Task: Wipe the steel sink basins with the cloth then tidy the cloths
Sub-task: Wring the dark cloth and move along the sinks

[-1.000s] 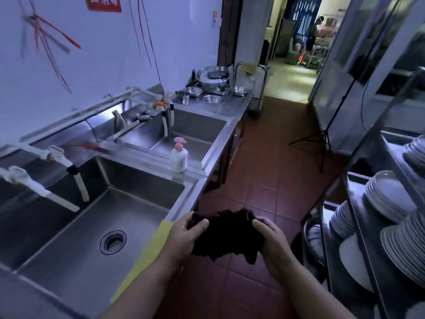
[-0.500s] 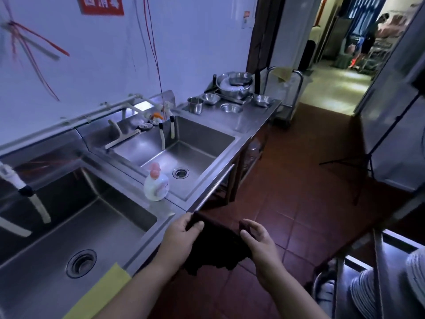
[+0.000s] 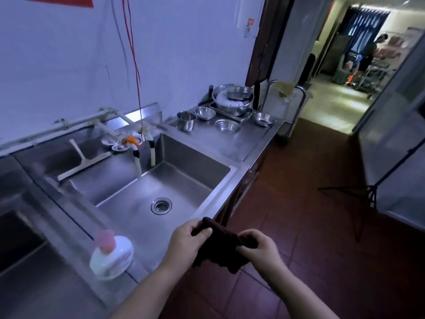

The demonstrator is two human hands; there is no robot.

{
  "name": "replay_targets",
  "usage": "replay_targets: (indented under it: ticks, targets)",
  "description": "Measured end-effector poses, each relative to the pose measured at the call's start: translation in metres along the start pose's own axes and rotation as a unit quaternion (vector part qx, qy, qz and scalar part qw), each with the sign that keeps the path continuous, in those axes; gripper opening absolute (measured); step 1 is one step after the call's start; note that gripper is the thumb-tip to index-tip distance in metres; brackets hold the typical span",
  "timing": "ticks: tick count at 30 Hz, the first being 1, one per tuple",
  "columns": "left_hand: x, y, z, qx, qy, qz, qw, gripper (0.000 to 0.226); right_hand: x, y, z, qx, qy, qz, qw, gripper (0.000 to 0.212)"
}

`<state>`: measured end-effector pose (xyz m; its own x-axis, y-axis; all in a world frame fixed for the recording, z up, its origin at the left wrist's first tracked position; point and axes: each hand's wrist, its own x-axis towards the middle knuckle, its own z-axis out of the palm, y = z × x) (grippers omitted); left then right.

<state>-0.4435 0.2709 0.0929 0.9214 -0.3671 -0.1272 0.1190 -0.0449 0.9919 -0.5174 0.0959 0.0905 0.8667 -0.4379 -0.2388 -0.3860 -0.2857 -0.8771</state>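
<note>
Both my hands hold a dark brown cloth [image 3: 222,246] stretched between them, just off the front rim of the right steel sink basin [image 3: 184,157]. My left hand [image 3: 187,241] pinches the cloth's left top edge over the rim. My right hand [image 3: 258,247] grips its right end above the red tile floor. The cloth hangs down between them. The basin is bare, with a round drain [image 3: 161,206] near its middle. A second basin [image 3: 13,236] lies at the far left, mostly out of frame.
A white soap bottle with a pink pump [image 3: 111,255] stands on the divider between basins. Taps with white hoses [image 3: 138,155] hang over the right basin's back. Steel bowls and a cup [image 3: 186,120] crowd the counter beyond. A tripod [image 3: 372,192] stands at right.
My view has shifted right along the counter, from the left basin to the right one. The yellow cloth on the left basin's rim has left the frame. Both hands still hold the dark cloth.
</note>
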Motion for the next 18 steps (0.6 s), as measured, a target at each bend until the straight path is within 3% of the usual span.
replay_targets:
  ticks: [5, 8, 11, 14, 18]
  targets:
    - [0.087, 0.023, 0.001, 0.029, -0.021, 0.015, 0.999, 0.004, 0.096, -0.03, 0.002, -0.154, -0.018, -0.067, 0.986, 0.027]
    - [0.126, 0.034, 0.003, 0.072, -0.023, 0.014, 0.997, 0.013, 0.137, -0.05, 0.014, -0.105, -0.038, -0.098, 0.989, 0.051]
    - [0.164, 0.04, 0.004, 0.163, -0.015, 0.009, 0.987, 0.016, 0.181, -0.068, 0.022, -0.096, -0.09, -0.138, 0.982, 0.052]
    - [0.202, 0.038, 0.006, 0.258, 0.044, 0.01, 0.965, 0.011, 0.23, -0.083, 0.025, -0.131, -0.137, -0.172, 0.967, 0.024]
    - [0.256, 0.033, 0.017, 0.296, 0.127, -0.022, 0.946, 0.015, 0.306, -0.088, 0.022, -0.183, -0.174, -0.218, 0.943, 0.037]
